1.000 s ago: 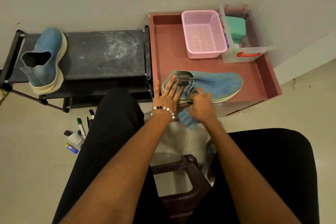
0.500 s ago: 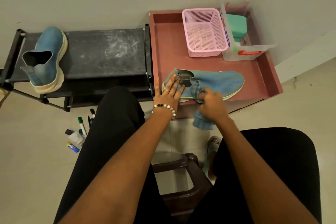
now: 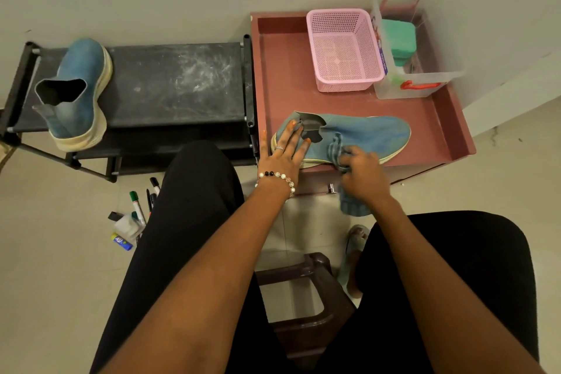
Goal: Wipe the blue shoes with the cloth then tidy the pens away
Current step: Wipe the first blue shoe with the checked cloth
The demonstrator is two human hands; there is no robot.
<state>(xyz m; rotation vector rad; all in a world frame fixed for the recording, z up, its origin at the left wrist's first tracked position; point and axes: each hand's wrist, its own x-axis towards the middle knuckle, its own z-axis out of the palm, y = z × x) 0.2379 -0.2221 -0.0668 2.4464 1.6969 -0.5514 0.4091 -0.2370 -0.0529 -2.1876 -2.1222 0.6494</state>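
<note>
While the left hand lies flat with its fingers spread wide over the heel end of a blue shoe, the right hand has its fingers curled round a blue-grey cloth and presses a bunched part of it against the shoe's near side, just right of centre frame. The loose tail of the cloth hangs down below the wrist, over the front edge of the maroon tray that the shoe lies in. That shoe points its toe toward the right of the frame, its pale sole facing the person.

At the back of the tray, in the upper right, stands a pink mesh basket, and just beside it on the right a clear plastic box with a green block inside and a red handle at its front.

The second blue shoe sits at the upper left on the top shelf of a black rack, toe pointing away, well apart from the tray.

Down at the lower left, on the pale floor beside the person's black-clad leg, the pens lie in a loose scatter, one with a green cap, others black, together with a small white item and a blue-and-yellow tube; part of the heap is hidden by the leg. A dark brown stool shows between the knees at the bottom of the frame
</note>
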